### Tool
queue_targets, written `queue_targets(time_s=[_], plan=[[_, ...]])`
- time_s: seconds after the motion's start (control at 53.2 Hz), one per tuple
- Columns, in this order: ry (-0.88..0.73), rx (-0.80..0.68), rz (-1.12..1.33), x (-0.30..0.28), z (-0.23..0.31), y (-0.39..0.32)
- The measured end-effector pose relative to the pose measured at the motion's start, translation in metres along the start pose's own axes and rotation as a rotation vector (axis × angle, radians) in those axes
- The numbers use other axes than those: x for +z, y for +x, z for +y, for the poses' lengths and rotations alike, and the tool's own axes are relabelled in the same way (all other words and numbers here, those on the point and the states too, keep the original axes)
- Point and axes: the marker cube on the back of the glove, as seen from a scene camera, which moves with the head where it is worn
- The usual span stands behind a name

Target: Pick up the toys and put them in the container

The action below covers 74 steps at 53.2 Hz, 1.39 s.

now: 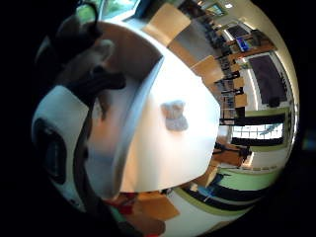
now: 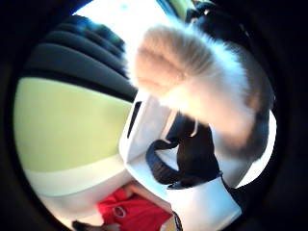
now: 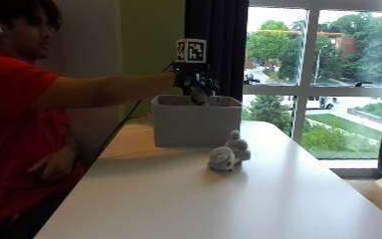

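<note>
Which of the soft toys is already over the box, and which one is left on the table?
The brown and white plush toy in the gloved right hand is above the grey container. The grey plush toy lies on the white table.

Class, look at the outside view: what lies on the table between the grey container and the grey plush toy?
Nothing: bare white table separates the container from the plush toy, as the outside view shows.
</note>
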Motion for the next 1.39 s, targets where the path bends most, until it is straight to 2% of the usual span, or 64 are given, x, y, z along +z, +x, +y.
queue_targets(time_s=[0.075, 0.395, 0.602, 0.752, 1.09, 1.391], plan=[[-0.021, -0.014, -0.014, 0.005, 0.003, 0.005], [0.079, -0.004, -0.03, 0.011, 0.019, 0.036], [0.076, 0.008, -0.012, 0.02, 0.04, 0.087], [0.078, 0.114, -0.023, 0.036, 0.055, 0.128], [0.075, 0.205, -0.014, 0.07, 0.088, 0.219], [-0.017, 0.317, -0.076, 0.131, 0.081, 0.246]])
